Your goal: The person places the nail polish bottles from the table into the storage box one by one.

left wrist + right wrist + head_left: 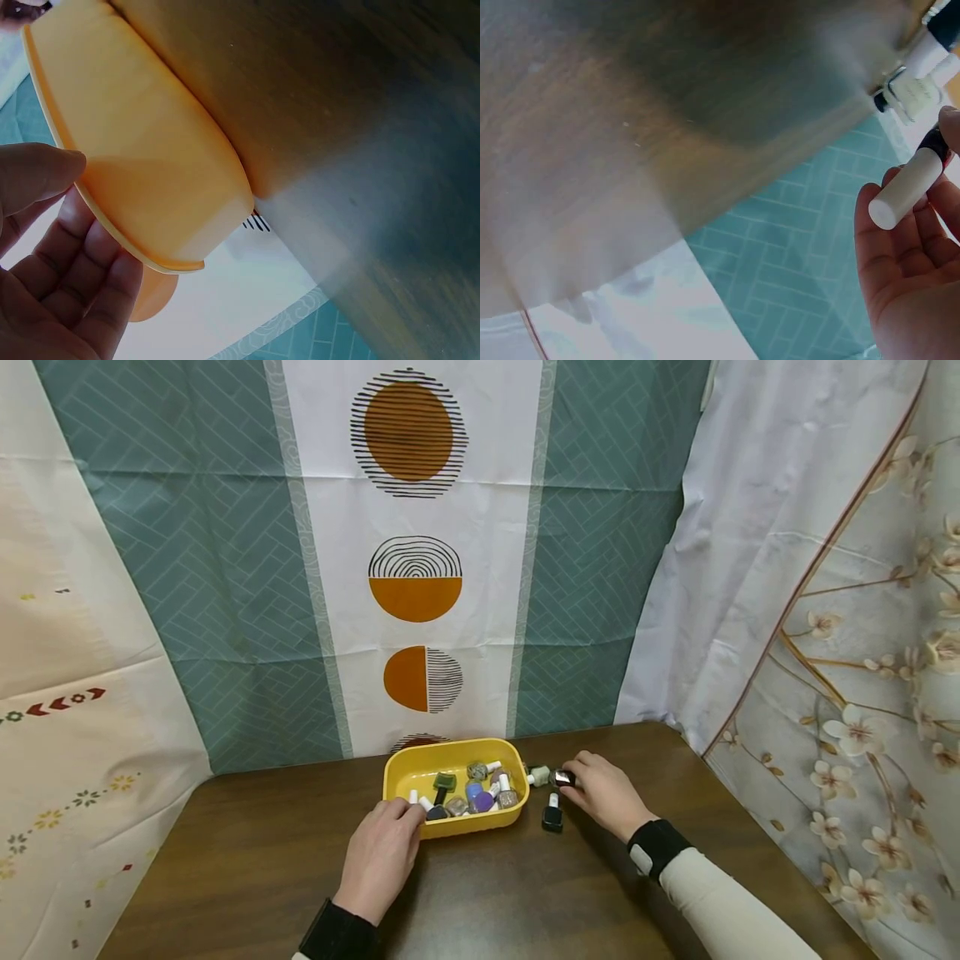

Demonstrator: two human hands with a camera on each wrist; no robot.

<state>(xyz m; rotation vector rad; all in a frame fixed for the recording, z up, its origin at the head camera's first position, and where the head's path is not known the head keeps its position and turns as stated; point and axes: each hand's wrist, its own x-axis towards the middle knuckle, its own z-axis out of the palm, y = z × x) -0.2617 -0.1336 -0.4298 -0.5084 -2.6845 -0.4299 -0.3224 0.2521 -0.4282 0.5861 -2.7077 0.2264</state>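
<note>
A yellow plastic bin (396, 770) holding several nail polish bottles stands at the back of the table. My left hand (382, 852) grips its near left rim; in the left wrist view, thumb and fingers (97, 281) lie on either side of the rim. To the right of the bin, my right hand (606, 793) pinches a dark nail polish bottle (560, 778) with a white cap (907, 187). A pale greenish bottle (539, 775) lies between that hand and the bin. Nearer me, a black bottle (552, 817) with a white cap lies on the table.
The brown wooden table (480, 893) meets a hanging teal and white cloth (442, 693) right behind the bin. A flowered curtain (847, 793) runs along the right edge, and a pale patterned cloth (90, 777) along the left.
</note>
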